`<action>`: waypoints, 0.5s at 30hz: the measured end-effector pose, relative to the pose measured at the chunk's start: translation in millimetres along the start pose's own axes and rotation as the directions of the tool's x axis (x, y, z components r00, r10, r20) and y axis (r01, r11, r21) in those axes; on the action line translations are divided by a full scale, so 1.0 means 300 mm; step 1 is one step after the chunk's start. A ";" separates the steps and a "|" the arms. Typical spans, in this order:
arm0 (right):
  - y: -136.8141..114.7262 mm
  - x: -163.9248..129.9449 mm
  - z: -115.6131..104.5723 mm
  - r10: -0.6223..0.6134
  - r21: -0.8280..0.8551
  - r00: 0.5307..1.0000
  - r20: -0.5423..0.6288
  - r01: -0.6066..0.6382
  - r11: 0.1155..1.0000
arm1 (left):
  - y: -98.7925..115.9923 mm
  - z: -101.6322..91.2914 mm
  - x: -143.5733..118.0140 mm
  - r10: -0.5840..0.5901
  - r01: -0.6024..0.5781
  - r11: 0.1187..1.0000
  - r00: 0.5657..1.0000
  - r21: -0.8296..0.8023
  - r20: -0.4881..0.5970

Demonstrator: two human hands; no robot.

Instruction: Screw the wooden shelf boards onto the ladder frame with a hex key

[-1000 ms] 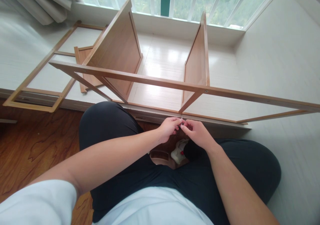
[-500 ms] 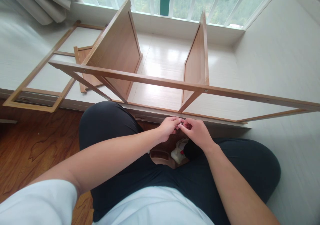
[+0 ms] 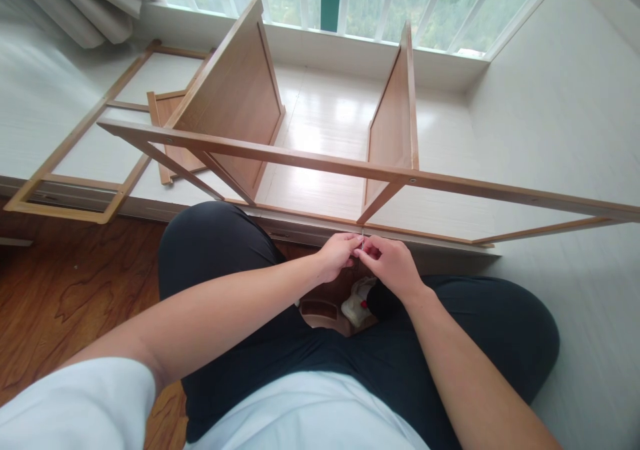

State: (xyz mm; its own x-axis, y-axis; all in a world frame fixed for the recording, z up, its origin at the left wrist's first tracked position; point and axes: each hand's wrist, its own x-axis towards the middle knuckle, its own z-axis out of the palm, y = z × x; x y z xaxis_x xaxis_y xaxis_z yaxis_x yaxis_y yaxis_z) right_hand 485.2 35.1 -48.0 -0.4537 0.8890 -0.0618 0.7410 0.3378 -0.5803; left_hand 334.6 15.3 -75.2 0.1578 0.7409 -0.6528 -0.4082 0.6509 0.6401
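Between my two hands a thin silvery rod, which looks like a hex key, points up at the lower rail of a wooden shelf frame. My right hand is closed in a pinch around it. My left hand is closed too, its fingertips against the rod from the other side. The rod's lower end is hidden by fingers. Its tip meets the rail just below where the right wooden shelf panel joins it. Another panel stands upright in the frame to the left.
A separate wooden frame lies at the left on the white window ledge, with a small wooden panel on it. Below my hands are a white shoe and a brown stool-like object. A curtain hangs at upper left.
Little differs. The fingers of my right hand have shifted slightly around the rod, while my left hand and the frame stay in place.
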 end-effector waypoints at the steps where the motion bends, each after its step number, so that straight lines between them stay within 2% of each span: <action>1: 0.001 -0.001 0.001 0.000 0.000 1.000 -0.003 0.000 1.000 | 0.001 0.001 0.001 -0.003 0.003 1.000 1.000 -0.003 -0.005; 15: -0.002 -0.002 0.015 0.039 -0.099 0.998 -0.048 -0.044 0.994 | -0.004 -0.002 0.006 -0.007 0.007 1.000 1.000 0.009 -0.005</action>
State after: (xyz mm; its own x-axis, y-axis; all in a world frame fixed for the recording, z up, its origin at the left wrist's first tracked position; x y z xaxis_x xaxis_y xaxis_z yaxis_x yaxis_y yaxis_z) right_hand 482.8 33.2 -51.2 -0.3998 0.9155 -0.0454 0.8058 0.3274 -0.4936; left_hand 334.8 15.7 -77.3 0.1559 0.7355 -0.6594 -0.3991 0.6575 0.6390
